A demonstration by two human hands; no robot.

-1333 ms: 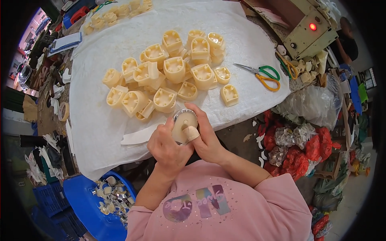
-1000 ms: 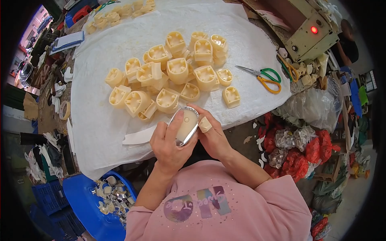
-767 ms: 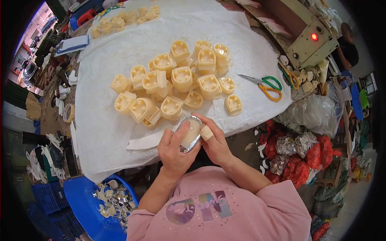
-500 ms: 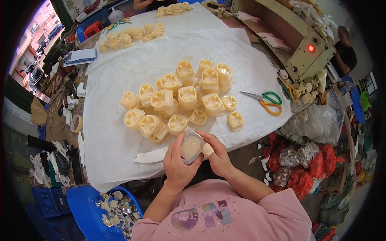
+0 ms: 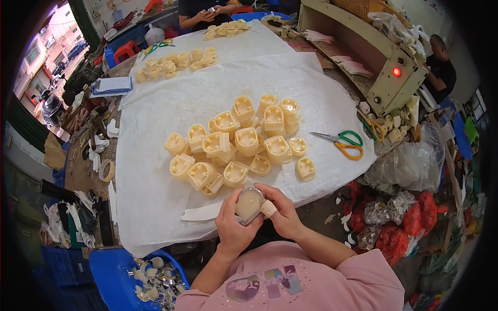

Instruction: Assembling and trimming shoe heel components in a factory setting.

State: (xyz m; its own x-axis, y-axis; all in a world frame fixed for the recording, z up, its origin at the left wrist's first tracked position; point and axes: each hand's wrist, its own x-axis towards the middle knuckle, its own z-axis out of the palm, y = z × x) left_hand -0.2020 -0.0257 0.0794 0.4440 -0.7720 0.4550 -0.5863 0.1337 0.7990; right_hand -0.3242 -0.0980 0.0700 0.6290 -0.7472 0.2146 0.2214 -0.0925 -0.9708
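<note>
Near the front edge of the white-covered table, both my hands hold one shoe heel (image 5: 248,204), a cream D-shaped piece with a shiny silver band round its side. My left hand (image 5: 236,228) wraps its left side, the thumb along the lower edge. On the other side my right hand (image 5: 281,211) closes its fingers on the rim; a beige wrap covers its thumb. Just beyond lies a pile of cream plastic shoe heels (image 5: 246,141), hollow faces mostly upward. A white strip (image 5: 202,212) rests flat to the left of my hands.
Scissors (image 5: 342,144) with green and orange handles lie right of the pile. A blue tub (image 5: 106,274) of silver-banded pieces stands at lower left. More cream heels (image 5: 179,62) sit farther back. A metal machine (image 5: 386,83) shows a red light. Two other people are beyond the table.
The view has tilted up a little, so the table sits lower in the picture and a far person's hands show. My grip on the heel looks much the same.
</note>
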